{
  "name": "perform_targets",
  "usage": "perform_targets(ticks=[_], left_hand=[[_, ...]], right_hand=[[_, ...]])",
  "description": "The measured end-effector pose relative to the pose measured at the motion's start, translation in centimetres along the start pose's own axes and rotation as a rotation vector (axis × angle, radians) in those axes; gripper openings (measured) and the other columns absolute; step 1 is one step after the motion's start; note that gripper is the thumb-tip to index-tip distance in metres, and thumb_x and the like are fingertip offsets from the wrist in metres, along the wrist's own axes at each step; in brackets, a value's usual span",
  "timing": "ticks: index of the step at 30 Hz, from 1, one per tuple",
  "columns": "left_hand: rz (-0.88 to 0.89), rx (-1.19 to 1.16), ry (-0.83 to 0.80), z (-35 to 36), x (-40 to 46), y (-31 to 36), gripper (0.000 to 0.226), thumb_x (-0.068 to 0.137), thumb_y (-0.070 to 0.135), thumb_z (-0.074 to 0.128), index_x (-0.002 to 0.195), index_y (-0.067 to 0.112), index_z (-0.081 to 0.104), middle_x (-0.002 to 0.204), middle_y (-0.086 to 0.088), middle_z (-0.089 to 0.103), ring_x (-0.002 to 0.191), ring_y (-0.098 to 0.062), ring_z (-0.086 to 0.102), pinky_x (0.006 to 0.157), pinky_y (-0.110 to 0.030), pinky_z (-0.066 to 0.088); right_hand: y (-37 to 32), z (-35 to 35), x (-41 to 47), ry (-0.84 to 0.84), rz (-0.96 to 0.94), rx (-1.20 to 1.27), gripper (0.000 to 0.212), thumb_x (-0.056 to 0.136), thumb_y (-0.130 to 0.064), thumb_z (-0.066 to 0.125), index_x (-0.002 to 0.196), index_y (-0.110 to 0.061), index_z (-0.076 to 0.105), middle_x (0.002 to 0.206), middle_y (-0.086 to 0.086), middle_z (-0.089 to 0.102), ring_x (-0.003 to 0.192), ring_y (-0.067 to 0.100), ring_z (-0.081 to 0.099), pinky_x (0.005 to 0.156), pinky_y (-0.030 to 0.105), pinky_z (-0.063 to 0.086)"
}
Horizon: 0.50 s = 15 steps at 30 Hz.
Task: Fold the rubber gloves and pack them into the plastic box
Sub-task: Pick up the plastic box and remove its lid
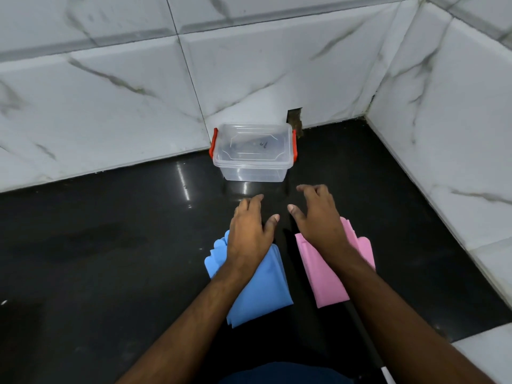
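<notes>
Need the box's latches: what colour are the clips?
Red-orange, one clip at each end of the plastic box; head view.

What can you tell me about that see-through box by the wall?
The plastic box is small, rectangular and clear, with a clear lid clipped on by a red-orange latch at each end. It looks empty, though faint dark marks show through the lid. It stands upright on the glossy black floor against the marble-look wall tiles, beyond both hands. Nothing else touches it.
</notes>
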<state>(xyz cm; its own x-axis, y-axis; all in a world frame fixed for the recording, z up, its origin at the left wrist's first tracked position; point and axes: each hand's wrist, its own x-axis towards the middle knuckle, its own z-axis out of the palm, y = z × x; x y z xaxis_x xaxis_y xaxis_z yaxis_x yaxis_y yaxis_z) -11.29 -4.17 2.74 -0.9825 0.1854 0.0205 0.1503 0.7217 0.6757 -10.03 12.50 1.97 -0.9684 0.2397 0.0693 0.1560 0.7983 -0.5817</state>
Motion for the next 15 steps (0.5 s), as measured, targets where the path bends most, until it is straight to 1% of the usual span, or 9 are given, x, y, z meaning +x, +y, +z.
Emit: perform_targets(ticks=[1, 3, 5, 7, 9, 11, 12, 14, 15], left_hand=[[-0.003, -0.017, 0.018, -0.4, 0.8, -0.2, 0.059, 0.096, 0.032, 0.068, 0.147, 0.01, 0.048, 0.135, -0.01, 0.055, 0.126, -0.024, 0.054, 0.104, -0.043, 0.049], [-0.018, -0.055, 0.078, -1.3, 2.5, -0.5, 0.061, 0.094, 0.029, 0.071, 0.146, 0.008, 0.047, 0.135, -0.013, 0.053, 0.124, -0.026, 0.054, 0.104, -0.043, 0.049], [-0.049, -0.07, 0.138, -2.0, 4.4, -0.7, 0.065, 0.094, 0.029, 0.071, 0.148, 0.006, 0.043, 0.141, -0.015, 0.047, 0.13, -0.027, 0.05, 0.107, -0.041, 0.047], [-0.08, -0.097, 0.17, -2.4, 6.2, -0.6, 0.072, 0.094, 0.03, 0.071, 0.152, 0.005, 0.037, 0.146, -0.017, 0.039, 0.136, -0.028, 0.044, 0.11, -0.036, 0.042], [-0.132, -0.147, 0.207, -2.7, 7.8, -0.7, 0.077, 0.094, 0.033, 0.071, 0.153, 0.004, 0.032, 0.147, -0.019, 0.033, 0.137, -0.03, 0.039, 0.108, -0.029, 0.036], [-0.184, -0.179, 0.287, -3.1, 9.2, -1.2, 0.077, 0.093, 0.035, 0.072, 0.152, 0.003, 0.033, 0.147, -0.02, 0.03, 0.137, -0.033, 0.037, 0.107, -0.029, 0.034], [-0.197, -0.185, 0.323, -3.4, 9.7, -1.5, 0.077, 0.093, 0.036, 0.072, 0.151, 0.002, 0.034, 0.148, -0.021, 0.029, 0.138, -0.034, 0.036, 0.109, -0.032, 0.034], [-0.227, -0.219, 0.341, -3.9, 11.0, -2.2, 0.083, 0.095, 0.042, 0.069, 0.155, 0.001, 0.029, 0.154, -0.021, 0.029, 0.142, -0.035, 0.035, 0.114, -0.038, 0.037], [-0.254, -0.259, 0.316, -4.2, 11.7, -2.4, 0.086, 0.095, 0.046, 0.067, 0.157, 0.003, 0.025, 0.157, -0.02, 0.03, 0.143, -0.034, 0.036, 0.116, -0.04, 0.037]], right_hand=[[-0.2, 0.1, 0.8, -0.003, 0.011, 0.021, 0.052, 0.095, -0.029, 0.069, 0.142, -0.015, 0.052, 0.135, 0.011, 0.049, 0.124, 0.025, 0.053, 0.099, 0.035, 0.049], [-0.4, 0.3, 2.7, 0.001, 0.046, 0.078, 0.057, 0.095, -0.031, 0.069, 0.145, -0.013, 0.048, 0.138, 0.012, 0.048, 0.125, 0.026, 0.054, 0.103, 0.041, 0.05], [-0.7, 0.4, 4.8, 0.016, 0.079, 0.143, 0.064, 0.095, -0.036, 0.068, 0.149, -0.012, 0.042, 0.142, 0.013, 0.046, 0.125, 0.026, 0.055, 0.103, 0.044, 0.051], [-1.1, 0.5, 6.7, 0.02, 0.097, 0.198, 0.075, 0.094, -0.047, 0.066, 0.152, -0.011, 0.036, 0.146, 0.013, 0.043, 0.123, 0.02, 0.054, 0.099, 0.036, 0.05], [-1.5, 0.8, 8.4, 0.013, 0.106, 0.228, 0.082, 0.091, -0.057, 0.064, 0.152, -0.012, 0.034, 0.146, 0.011, 0.044, 0.114, 0.012, 0.049, 0.09, 0.028, 0.044], [-1.5, 1.2, 9.8, 0.009, 0.121, 0.264, 0.078, 0.091, -0.059, 0.063, 0.15, -0.015, 0.037, 0.141, 0.007, 0.049, 0.109, 0.007, 0.045, 0.085, 0.024, 0.041], [-1.5, 1.4, 10.3, 0.008, 0.128, 0.297, 0.074, 0.092, -0.058, 0.062, 0.149, -0.017, 0.038, 0.136, 0.004, 0.053, 0.108, 0.007, 0.048, 0.083, 0.022, 0.042], [-1.4, 1.8, 11.3, 0.005, 0.158, 0.381, 0.062, 0.096, -0.053, 0.06, 0.145, -0.019, 0.042, 0.12, -0.005, 0.057, 0.102, 0.008, 0.056, 0.077, 0.018, 0.048], [-1.4, 1.9, 11.8, 0.009, 0.19, 0.424, 0.056, 0.098, -0.051, 0.058, 0.142, -0.019, 0.045, 0.114, -0.01, 0.058, 0.1, 0.01, 0.06, 0.077, 0.021, 0.053]])
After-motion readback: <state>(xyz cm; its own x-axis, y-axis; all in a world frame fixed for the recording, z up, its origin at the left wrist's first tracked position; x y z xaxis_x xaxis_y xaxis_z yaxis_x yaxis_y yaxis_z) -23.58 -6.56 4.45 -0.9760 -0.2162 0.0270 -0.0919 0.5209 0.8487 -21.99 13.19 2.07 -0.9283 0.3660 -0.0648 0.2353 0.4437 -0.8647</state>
